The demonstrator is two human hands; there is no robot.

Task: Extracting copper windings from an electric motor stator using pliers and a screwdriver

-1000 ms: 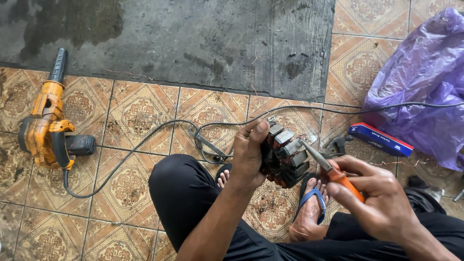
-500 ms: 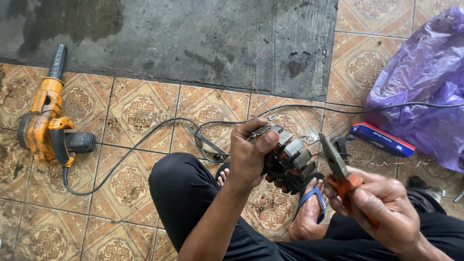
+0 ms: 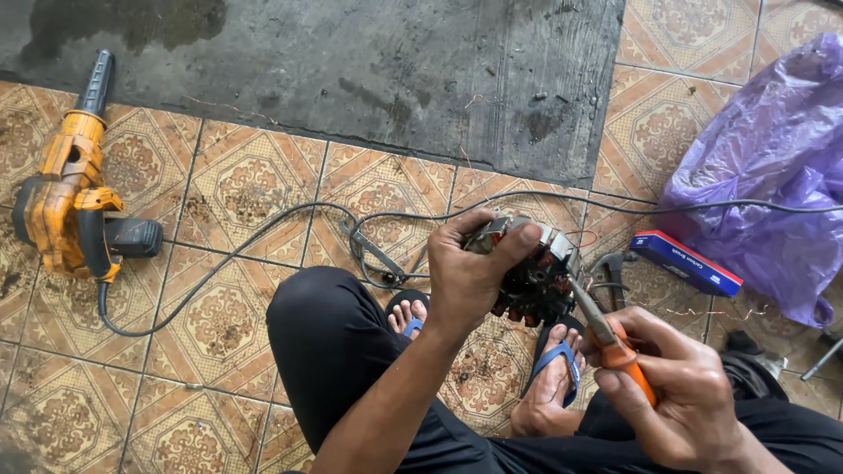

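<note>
My left hand (image 3: 470,272) grips a dark round motor stator (image 3: 536,276) with copper windings, held above my feet. My right hand (image 3: 676,395) holds orange-handled pliers (image 3: 610,338), whose metal jaws reach up into the right side of the stator. Both hands hover over my lap; my legs are in black trousers and my feet wear blue sandals (image 3: 558,364).
An orange electric blower (image 3: 70,197) lies at the left, its black cable (image 3: 263,228) running across the patterned tiles. A blue and red small box (image 3: 685,263) and a purple plastic bag (image 3: 773,175) lie at the right. A dark mat (image 3: 351,61) covers the floor above.
My left hand has turned the stator in its grip. The pliers moved off the stator, then came back so their jaws touch its right side.
</note>
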